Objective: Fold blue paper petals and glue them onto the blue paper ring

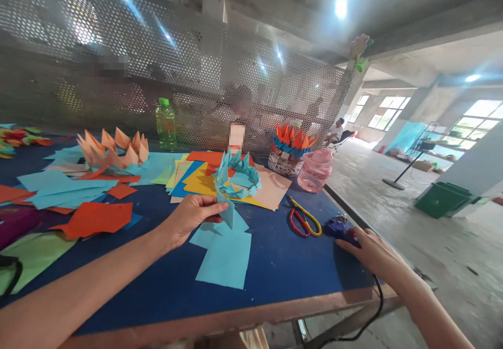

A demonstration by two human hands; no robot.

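Observation:
My left hand [193, 216] pinches a small folded light-blue paper piece [228, 214] just above the blue table [283, 265]. Under it lie loose light-blue paper squares [225, 259]. Behind it stands a light-blue folded paper crown [238, 176] on a stack of coloured sheets. My right hand [373, 252] rests on a dark blue glue gun [341, 228] near the table's right edge; its black cord [377, 307] hangs over the front edge. Whether the fingers grip the gun I cannot make out.
Red and yellow scissors [303, 219] lie between my hands. A pink jar [315, 170], a basket with an orange-and-blue paper crown [288, 152], an orange paper crown [112, 150], a green bottle [165, 123] and scattered orange, blue and green sheets [96, 217] cover the table. A perforated metal screen [196, 71] stands behind.

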